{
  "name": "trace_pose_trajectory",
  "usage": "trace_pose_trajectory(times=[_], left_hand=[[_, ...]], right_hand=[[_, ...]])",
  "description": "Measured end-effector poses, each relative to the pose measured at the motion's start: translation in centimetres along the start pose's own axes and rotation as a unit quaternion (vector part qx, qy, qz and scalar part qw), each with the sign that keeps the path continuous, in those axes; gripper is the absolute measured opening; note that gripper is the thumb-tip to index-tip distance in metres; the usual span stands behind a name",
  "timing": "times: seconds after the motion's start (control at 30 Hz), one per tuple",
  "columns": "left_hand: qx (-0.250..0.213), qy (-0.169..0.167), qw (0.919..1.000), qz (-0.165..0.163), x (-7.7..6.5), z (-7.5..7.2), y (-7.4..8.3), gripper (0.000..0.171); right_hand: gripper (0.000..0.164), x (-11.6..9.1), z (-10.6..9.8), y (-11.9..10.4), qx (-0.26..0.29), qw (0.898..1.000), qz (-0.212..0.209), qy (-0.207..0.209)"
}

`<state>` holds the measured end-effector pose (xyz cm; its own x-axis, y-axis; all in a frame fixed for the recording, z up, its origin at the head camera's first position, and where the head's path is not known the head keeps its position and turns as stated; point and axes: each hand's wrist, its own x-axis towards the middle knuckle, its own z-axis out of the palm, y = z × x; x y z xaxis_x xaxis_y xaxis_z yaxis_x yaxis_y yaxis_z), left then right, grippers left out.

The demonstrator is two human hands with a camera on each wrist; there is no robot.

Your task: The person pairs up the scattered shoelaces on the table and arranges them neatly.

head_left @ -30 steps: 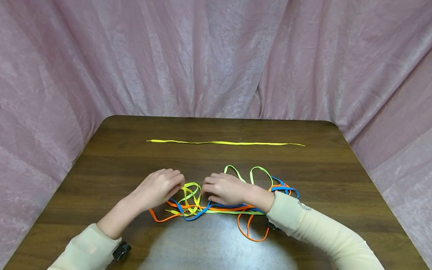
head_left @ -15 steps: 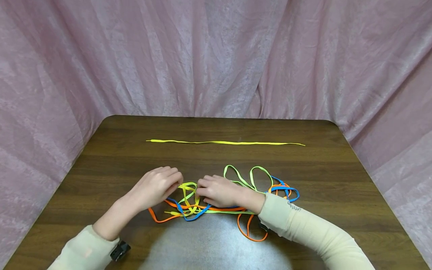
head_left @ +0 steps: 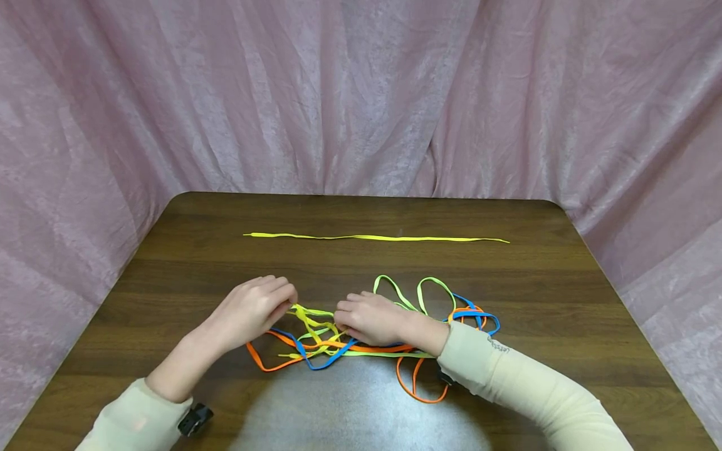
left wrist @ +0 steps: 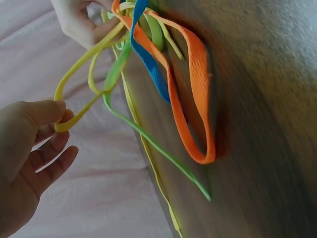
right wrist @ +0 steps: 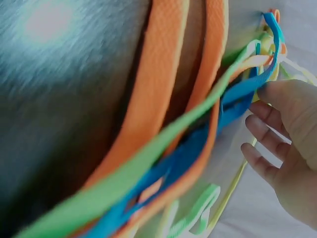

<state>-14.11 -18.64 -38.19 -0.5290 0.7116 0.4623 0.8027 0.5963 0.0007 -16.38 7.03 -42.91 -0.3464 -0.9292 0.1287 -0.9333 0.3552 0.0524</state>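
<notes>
A tangle of flat shoelaces lies across the near middle of the table. My left hand (head_left: 251,310) pinches a loop of yellow shoelace (left wrist: 73,70) between thumb and forefinger, drawn out at the tangle's left end. At the tangle's middle, my right hand (head_left: 369,319) pinches the yellow strands where they meet the others; its fingertips are partly hidden behind a blue shoelace (right wrist: 242,89). An orange shoelace (left wrist: 199,84) loops out below the hands. A light green shoelace (head_left: 434,280) makes two loops beyond the right wrist.
Along the far side of the brown wooden table (head_left: 169,282) a separate yellow shoelace (head_left: 375,238) lies stretched nearly straight. Pink curtains (head_left: 361,94) hang behind the table and at its sides. Orange loops (head_left: 417,398) spread toward the near edge, under the right forearm.
My left hand has moved slightly left, drawing the yellow loop out. My right hand went a little left, then back right, and the yellow strands between the hands are more stretched.
</notes>
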Motion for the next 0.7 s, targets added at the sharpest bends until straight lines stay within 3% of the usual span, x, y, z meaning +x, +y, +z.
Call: trace_pose_trajectory(times=[0.2,0.7], left_hand=[[-0.004,-0.003,1.0000,-0.006,-0.5,-0.2,-0.5,0.017],[-0.003,0.016,0.9996,-0.024,-1.4,0.1,-1.9,0.022]], right_hand=[[0.010,-1.2,-0.9,1.0,0.046,0.999,0.014,0.025],[0.006,-4.9,-2.2,3.5,0.057,0.995,0.060,0.052]])
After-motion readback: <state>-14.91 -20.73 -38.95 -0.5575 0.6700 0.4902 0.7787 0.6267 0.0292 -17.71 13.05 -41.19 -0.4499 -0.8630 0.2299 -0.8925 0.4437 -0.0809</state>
